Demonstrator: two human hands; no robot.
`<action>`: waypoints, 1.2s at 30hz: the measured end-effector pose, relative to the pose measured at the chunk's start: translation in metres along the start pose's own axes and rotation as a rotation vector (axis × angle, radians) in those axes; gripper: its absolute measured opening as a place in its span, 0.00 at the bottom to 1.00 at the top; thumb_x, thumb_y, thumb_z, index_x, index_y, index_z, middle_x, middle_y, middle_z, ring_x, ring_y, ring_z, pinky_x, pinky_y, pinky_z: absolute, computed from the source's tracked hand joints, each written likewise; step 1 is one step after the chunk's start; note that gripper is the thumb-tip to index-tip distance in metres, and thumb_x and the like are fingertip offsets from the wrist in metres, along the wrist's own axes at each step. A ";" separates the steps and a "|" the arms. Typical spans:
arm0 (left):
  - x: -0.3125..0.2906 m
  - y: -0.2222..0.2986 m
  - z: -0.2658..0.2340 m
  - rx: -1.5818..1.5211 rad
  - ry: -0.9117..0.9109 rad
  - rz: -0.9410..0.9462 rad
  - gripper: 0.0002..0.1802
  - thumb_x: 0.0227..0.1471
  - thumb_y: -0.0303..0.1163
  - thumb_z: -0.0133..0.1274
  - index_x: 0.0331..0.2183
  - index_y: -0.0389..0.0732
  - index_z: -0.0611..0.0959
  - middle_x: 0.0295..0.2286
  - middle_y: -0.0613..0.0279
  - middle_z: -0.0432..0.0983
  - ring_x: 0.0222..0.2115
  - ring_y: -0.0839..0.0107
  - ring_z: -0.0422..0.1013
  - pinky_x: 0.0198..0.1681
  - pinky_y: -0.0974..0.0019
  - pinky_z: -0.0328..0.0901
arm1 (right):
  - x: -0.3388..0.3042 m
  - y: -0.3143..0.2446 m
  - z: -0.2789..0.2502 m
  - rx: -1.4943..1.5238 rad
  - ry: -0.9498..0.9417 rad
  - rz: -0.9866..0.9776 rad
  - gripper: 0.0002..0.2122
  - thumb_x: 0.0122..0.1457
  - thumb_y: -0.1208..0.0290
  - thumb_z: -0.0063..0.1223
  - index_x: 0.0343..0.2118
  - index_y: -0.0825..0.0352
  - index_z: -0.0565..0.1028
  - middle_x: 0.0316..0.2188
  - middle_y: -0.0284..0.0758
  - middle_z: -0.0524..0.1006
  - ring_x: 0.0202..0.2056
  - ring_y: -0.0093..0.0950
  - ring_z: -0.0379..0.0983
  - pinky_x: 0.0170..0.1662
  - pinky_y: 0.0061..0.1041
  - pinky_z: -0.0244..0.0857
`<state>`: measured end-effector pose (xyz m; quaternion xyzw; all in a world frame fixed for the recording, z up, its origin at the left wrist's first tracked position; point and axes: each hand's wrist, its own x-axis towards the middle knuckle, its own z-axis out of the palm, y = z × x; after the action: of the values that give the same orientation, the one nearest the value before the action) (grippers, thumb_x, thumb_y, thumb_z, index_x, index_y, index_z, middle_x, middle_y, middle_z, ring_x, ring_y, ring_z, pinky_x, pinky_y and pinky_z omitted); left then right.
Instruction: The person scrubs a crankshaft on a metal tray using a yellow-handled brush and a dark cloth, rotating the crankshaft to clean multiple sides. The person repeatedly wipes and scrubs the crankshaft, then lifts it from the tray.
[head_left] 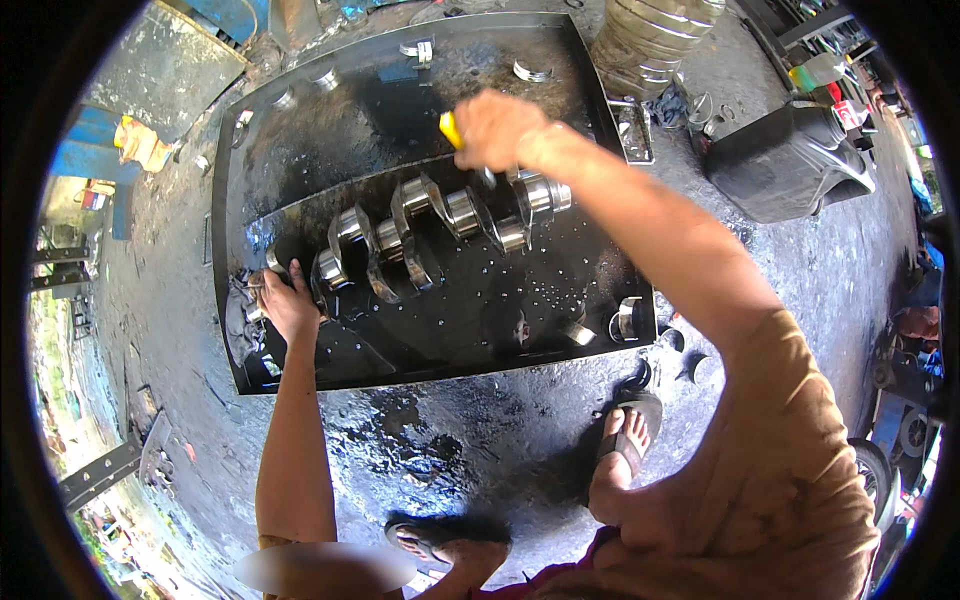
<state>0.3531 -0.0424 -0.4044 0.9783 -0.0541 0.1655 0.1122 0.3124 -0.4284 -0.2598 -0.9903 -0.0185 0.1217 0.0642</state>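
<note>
The right hand point(497, 130) is clenched around a yellow handle point(449, 130), whose end juts out on the left side of the fist; the rest of what it belongs to is mostly hidden. This hand is up above the right part of the crankshaft point(390, 240). The left hand point(290, 300) is at the shaft's left end, touching it, fingers partly spread; whether they close around it I cannot tell.

The shaft lies aslant in a wide black tray point(440, 372), its left end nearer the person and its right end farther away. Its journals are bright, and small light specks dot the dark floor beside it. Curved metal shells lie about the tray: one point(533, 72) near the far right corner, one point(325, 80) toward the far left, and another point(626, 320) in the near right corner.

Outside, a black jug point(780, 160) lies to the right, and a big clear bottle point(650, 40) stands just beyond the far right corner. On the near side are the person's feet, in sandals point(640, 408), on the stained floor point(470, 430).
</note>
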 end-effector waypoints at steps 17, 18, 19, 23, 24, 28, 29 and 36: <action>-0.001 0.004 -0.003 0.000 -0.027 -0.025 0.27 0.63 0.50 0.46 0.39 0.30 0.73 0.35 0.36 0.75 0.42 0.40 0.69 0.54 0.46 0.57 | 0.009 0.106 -0.008 0.765 0.108 0.267 0.18 0.56 0.57 0.60 0.35 0.72 0.82 0.28 0.41 0.82 0.30 0.30 0.81 0.41 0.28 0.75; 0.000 0.004 -0.003 0.009 -0.030 -0.041 0.27 0.63 0.50 0.46 0.39 0.30 0.73 0.36 0.36 0.75 0.42 0.40 0.69 0.53 0.46 0.57 | 0.010 0.094 -0.003 0.380 0.076 0.175 0.19 0.57 0.56 0.56 0.35 0.73 0.81 0.29 0.44 0.82 0.35 0.35 0.81 0.45 0.30 0.74; 0.001 0.004 -0.003 0.031 -0.046 -0.054 0.27 0.63 0.50 0.46 0.40 0.30 0.73 0.36 0.36 0.75 0.42 0.40 0.69 0.53 0.46 0.58 | 0.008 0.083 0.002 0.115 0.038 0.158 0.21 0.58 0.55 0.52 0.35 0.74 0.81 0.31 0.47 0.81 0.39 0.41 0.80 0.48 0.31 0.73; 0.002 0.003 -0.004 -0.039 -0.010 0.000 0.27 0.63 0.50 0.47 0.39 0.29 0.74 0.37 0.37 0.76 0.42 0.40 0.69 0.50 0.46 0.59 | -0.006 0.053 0.008 0.349 0.114 0.355 0.16 0.51 0.65 0.56 0.38 0.73 0.81 0.43 0.52 0.79 0.47 0.43 0.78 0.52 0.35 0.71; 0.002 0.003 -0.004 -0.040 -0.015 0.006 0.27 0.63 0.50 0.47 0.39 0.29 0.74 0.37 0.37 0.76 0.42 0.40 0.69 0.50 0.46 0.59 | -0.012 0.050 0.003 0.296 0.247 0.290 0.16 0.51 0.65 0.56 0.37 0.73 0.81 0.40 0.52 0.80 0.46 0.43 0.78 0.51 0.36 0.72; 0.001 0.000 -0.002 0.008 -0.022 -0.015 0.27 0.63 0.50 0.47 0.39 0.29 0.74 0.38 0.37 0.75 0.42 0.40 0.69 0.51 0.45 0.59 | -0.039 0.041 -0.029 0.333 0.465 0.131 0.17 0.51 0.63 0.60 0.36 0.74 0.80 0.34 0.54 0.80 0.42 0.46 0.79 0.47 0.36 0.74; 0.001 -0.001 -0.001 0.026 -0.016 -0.013 0.27 0.63 0.50 0.47 0.39 0.29 0.74 0.38 0.36 0.75 0.43 0.40 0.69 0.51 0.45 0.59 | -0.047 0.035 -0.033 0.334 0.409 0.150 0.17 0.51 0.62 0.61 0.36 0.74 0.80 0.35 0.55 0.80 0.43 0.45 0.79 0.49 0.36 0.73; -0.005 -0.003 -0.004 0.019 -0.057 -0.053 0.28 0.63 0.50 0.46 0.41 0.29 0.73 0.40 0.37 0.75 0.45 0.41 0.68 0.55 0.45 0.57 | -0.083 0.053 -0.038 0.619 0.197 0.263 0.21 0.54 0.57 0.58 0.27 0.78 0.79 0.27 0.51 0.80 0.36 0.46 0.80 0.43 0.38 0.73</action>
<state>0.3480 -0.0383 -0.4030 0.9847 -0.0300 0.1352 0.1057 0.2417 -0.4897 -0.2108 -0.9248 0.1530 0.0326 0.3468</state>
